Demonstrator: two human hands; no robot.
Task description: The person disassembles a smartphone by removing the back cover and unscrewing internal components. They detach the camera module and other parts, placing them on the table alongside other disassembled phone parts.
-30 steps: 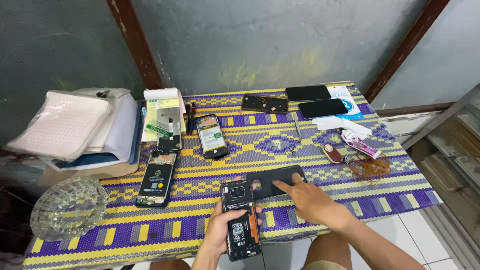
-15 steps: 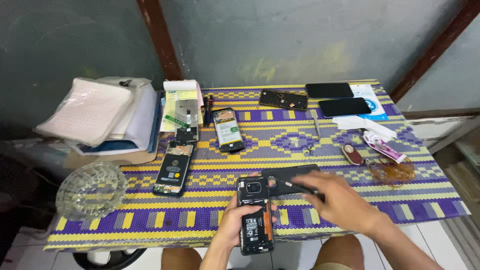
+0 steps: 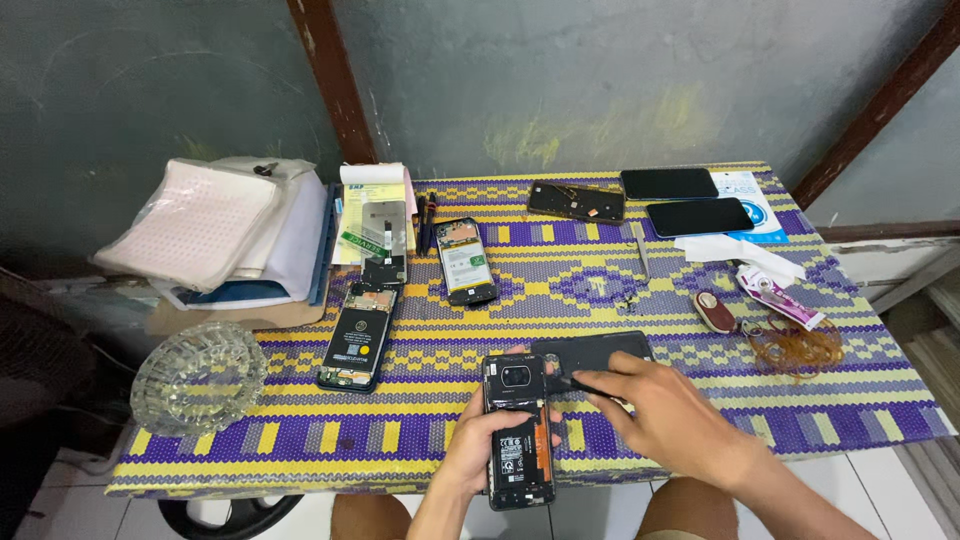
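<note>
Holding: my left hand [image 3: 478, 440] grips the opened phone [image 3: 518, 430] at the table's [image 3: 300, 430] near edge.
Right hand: my right hand [image 3: 665, 415] pinches a thin dark tool [image 3: 583, 383], its tip just beside the phone's top.
Back cover: the black back cover [image 3: 595, 352] lies flat behind the phone, under my right fingers.

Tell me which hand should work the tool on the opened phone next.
Probably the right hand: it already pinches the dark tool beside the opened phone, while the left hand is busy gripping the phone.
</note>
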